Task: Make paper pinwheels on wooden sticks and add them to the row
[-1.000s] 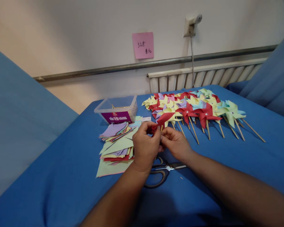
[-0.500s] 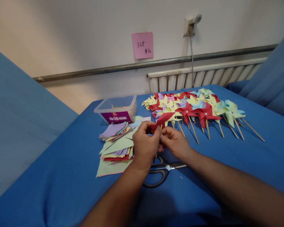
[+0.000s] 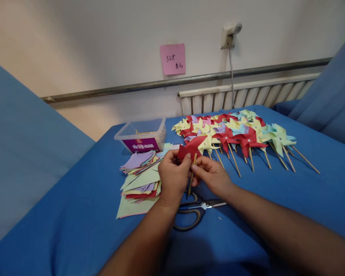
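Between my two hands is a red paper pinwheel (image 3: 193,147), its blades tilted away from me. My left hand (image 3: 174,174) pinches the red paper, thumb on the near side. A thin wooden stick (image 3: 192,178) crosses the back of the pinwheel and slants down. My right hand (image 3: 211,174) closes its thumb and fingers on that stick from the right. Exactly where stick and paper meet is partly covered by my fingers. Under my hands lie dark-handled scissors (image 3: 199,211), blades pointing right.
Finished pinwheels (image 3: 248,140) in several colours lie in rows at the back right, sticks toward me. Stacks of coloured paper (image 3: 140,188) sit left of my hands. Behind them stands a clear plastic box (image 3: 143,134) with sticks inside. Blue cloth (image 3: 74,214) covers the table.
The red pinwheel has turned so more of its back and the stick show. My right hand's fingers have shifted slightly along the stick. The left hand keeps its pinch.
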`<state>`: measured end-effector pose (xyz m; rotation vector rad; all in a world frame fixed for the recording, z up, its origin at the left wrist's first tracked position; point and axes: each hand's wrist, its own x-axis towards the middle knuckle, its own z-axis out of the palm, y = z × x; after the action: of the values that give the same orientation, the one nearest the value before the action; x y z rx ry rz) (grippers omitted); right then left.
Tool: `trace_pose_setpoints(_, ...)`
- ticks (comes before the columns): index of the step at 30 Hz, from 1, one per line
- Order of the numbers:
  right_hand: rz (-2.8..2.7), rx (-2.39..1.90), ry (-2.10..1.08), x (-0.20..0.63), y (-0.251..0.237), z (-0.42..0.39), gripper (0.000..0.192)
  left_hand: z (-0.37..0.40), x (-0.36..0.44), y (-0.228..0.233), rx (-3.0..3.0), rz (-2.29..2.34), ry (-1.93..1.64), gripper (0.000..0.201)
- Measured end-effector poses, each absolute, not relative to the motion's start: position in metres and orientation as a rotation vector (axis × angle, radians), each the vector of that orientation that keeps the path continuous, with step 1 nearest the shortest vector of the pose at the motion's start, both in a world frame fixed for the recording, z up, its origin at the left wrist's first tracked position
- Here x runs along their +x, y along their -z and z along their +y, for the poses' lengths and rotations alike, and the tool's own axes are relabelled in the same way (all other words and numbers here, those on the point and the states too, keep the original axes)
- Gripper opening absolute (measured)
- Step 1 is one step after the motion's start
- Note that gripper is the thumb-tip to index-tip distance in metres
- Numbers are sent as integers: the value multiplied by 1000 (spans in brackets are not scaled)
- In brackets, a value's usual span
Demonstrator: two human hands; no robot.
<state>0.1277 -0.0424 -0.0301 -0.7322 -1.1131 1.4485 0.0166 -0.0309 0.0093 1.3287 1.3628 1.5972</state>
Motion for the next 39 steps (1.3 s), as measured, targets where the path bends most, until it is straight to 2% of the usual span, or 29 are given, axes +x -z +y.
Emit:
trace_pose_setpoints(8,-829,-708,-1366,143,13,-38,29,-19,16,-1,960,1193,-1682,31)
trace_pose_setpoints(15,-871,-669,-1332,141,15,-43,23,-15,16,5,845,1128,-1641,34)
trace_pose_setpoints(25,-1152,-469,-1599,145,15,-52,20,-18,16,-3,824,1135,-1652,30)
trace_pose_setpoints(32,-1180,-670,-1204,150,15,-43,24,-19,18,-2,871,1130,-1635,31)
trace_pose_setpoints(37,-1193,-697,-1229,155,7,-45,31,-20,17,-5,865,1139,-1656,31)
trace_pose_setpoints(39,-1178,-828,-1117,157,3,-48,34,-21,18,-7,844,1126,-1656,31)
